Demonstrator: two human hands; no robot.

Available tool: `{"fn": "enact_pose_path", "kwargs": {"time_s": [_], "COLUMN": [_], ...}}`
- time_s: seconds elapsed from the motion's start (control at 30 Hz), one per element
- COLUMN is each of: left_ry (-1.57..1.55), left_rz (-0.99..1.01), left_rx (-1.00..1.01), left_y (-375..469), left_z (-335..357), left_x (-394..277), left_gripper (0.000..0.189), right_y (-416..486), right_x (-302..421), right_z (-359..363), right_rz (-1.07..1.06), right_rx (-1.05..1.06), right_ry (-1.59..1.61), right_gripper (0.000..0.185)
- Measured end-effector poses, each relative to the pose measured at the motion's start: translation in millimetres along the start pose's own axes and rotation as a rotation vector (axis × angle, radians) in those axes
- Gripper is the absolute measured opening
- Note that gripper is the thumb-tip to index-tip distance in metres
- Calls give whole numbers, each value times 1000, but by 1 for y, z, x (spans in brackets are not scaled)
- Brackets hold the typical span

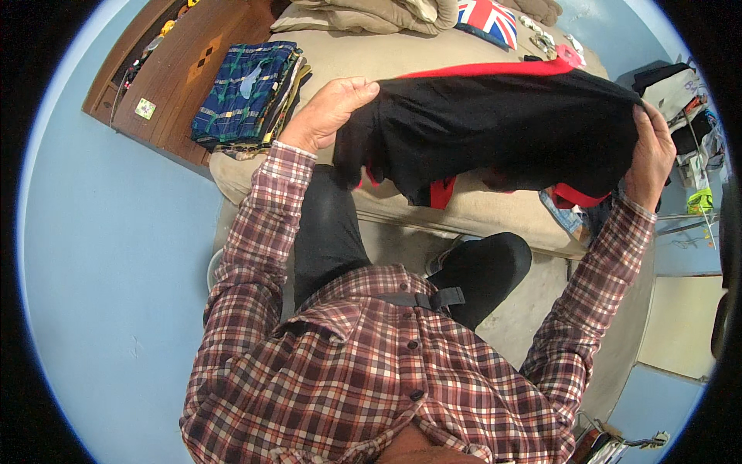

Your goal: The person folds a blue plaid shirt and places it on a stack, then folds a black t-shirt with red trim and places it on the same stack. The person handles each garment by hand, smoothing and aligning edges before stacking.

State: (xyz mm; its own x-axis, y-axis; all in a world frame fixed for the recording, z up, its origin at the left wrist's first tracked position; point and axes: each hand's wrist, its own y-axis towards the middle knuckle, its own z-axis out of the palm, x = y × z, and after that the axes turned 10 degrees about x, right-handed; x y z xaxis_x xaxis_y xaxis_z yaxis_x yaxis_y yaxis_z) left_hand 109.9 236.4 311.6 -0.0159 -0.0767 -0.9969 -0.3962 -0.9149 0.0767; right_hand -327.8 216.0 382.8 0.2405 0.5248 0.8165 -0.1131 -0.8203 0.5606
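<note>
A black garment with red trim [493, 127] is stretched out sideways above the near edge of the bed. My left hand [336, 107] pinches its left end between thumb and fingers. Its right end is gripped by my right hand [652, 145], with the fingers partly behind the cloth. The cloth sags between the hands, and red parts show along its top edge and beneath it. A stack of folded clothes with a blue-green plaid one on top [246, 95] lies at the bed's left side, near my left hand.
The beige bed [348, 55] carries a bunched blanket [371, 14], a Union Jack cushion [488, 22] and small crumpled items. A wooden headboard [179, 69] stands at the left, beside a blue wall. Denim [559, 211] lies near the bed's right edge. Cluttered belongings fill the far right.
</note>
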Motion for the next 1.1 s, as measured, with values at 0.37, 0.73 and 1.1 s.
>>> {"fn": "enact_pose_path", "kwargs": {"time_s": [0.37,0.73,1.1], "left_ry": [935,583,502], "left_rz": [33,37,181], "left_rx": [7,-267,-246], "left_y": [-3,3,-24], "left_z": [-19,-26,-20], "left_x": [12,-1,-79], "left_gripper": [22,19,19], "right_y": [19,4,-4], "right_x": [5,-33,-12], "right_z": [-13,-56,-93], "right_rz": [-44,-12,-11], "right_rx": [-105,40,78], "right_ry": [-147,-472,-259], "right_gripper": [22,21,26]}}
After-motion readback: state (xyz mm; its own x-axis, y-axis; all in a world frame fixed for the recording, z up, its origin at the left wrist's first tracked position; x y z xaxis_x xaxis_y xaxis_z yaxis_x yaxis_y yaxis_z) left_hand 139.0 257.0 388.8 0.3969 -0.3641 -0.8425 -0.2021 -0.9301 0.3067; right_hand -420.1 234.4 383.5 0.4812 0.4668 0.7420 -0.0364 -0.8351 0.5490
